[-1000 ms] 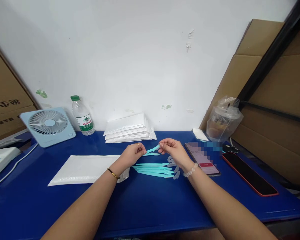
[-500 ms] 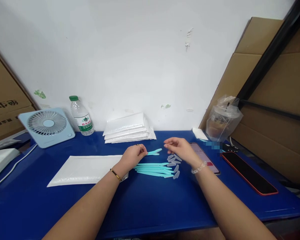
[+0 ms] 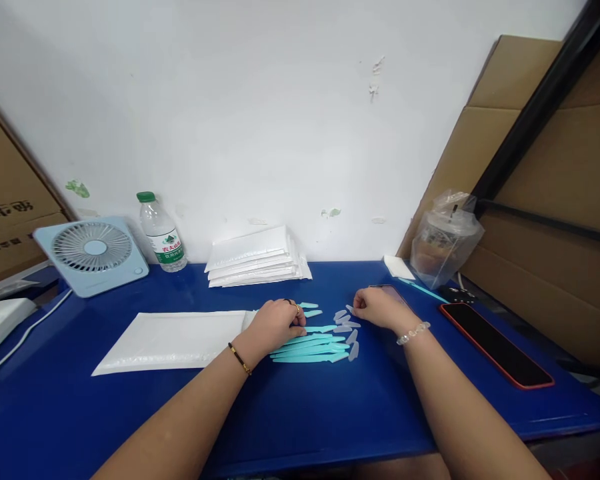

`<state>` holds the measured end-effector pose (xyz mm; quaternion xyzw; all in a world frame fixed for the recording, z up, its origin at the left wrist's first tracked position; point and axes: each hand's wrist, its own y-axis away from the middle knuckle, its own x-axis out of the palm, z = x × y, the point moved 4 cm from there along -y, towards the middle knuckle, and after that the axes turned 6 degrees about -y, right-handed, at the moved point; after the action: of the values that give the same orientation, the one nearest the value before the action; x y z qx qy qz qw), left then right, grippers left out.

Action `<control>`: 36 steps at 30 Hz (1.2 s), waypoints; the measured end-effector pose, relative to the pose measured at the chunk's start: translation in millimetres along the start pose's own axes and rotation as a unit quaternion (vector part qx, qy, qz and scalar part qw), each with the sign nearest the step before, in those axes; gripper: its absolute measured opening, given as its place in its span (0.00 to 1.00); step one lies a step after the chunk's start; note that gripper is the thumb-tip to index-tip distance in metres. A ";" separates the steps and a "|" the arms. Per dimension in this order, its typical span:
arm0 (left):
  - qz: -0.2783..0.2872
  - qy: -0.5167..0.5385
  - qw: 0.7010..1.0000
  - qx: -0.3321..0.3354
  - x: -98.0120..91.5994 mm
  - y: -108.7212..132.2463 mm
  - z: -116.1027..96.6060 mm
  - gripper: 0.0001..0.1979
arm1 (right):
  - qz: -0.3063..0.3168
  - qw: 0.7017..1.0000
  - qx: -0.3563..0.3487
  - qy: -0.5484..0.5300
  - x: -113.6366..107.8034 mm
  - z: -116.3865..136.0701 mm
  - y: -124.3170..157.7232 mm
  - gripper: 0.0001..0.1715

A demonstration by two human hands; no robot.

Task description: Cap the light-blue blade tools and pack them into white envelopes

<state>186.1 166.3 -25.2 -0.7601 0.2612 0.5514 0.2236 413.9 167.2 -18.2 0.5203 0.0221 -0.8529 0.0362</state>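
Observation:
Several turquoise eyebrow razors [image 3: 313, 348] lie side by side on the blue table, their heads pointing right. My left hand [image 3: 277, 325] is closed with thumb and fingertips on one razor [image 3: 324, 329] at the back of this row. Beyond those fingers, the ends of two more razors [image 3: 312, 313] show; the hand hides the rest of them. Right of the row lie several small translucent blade caps [image 3: 347, 320]. Over the rearmost cap [image 3: 350, 309], my right hand [image 3: 381, 308] is closed in a pinch. Whatever its fingertips hold is hidden.
A white padded mailer [image 3: 175, 340] lies left of the razors, and a stack of mailers [image 3: 253, 257] rests against the wall. Around stand a fan [image 3: 95, 253], a water bottle [image 3: 164, 237] and a bagged drink [image 3: 445, 240]. A phone [image 3: 495, 343] lies at right.
My left hand has moved nearer and let go of the razors it held farther back, now gripping another. My right hand has shifted slightly right and closed its fingers by the caps.

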 end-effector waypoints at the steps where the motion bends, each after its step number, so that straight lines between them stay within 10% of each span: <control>1: 0.005 -0.006 1.000 -0.003 0.5 0.0 -0.8 0.04 | -0.009 1.000 0.000 0.007 -1.0 -0.2 -0.1 0.04; 9: -0.055 0.068 0.995 -0.052 -10.5 4.2 9.8 0.06 | -0.095 0.972 -0.060 -0.209 -12.9 9.9 -0.2 0.11; 15: -0.068 0.166 0.980 -0.081 -10.7 7.0 27.2 0.09 | -0.003 0.892 -0.058 -0.448 3.7 21.5 -1.2 0.20; 36: -0.088 0.183 0.976 -0.084 -9.3 2.2 31.9 0.10 | -0.024 0.869 -0.058 -0.491 9.5 35.4 0.4 0.17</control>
<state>159.3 186.1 -25.7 -0.8841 0.1824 0.4014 0.1551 378.2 163.8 -10.4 0.0302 0.0634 -0.9962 0.0520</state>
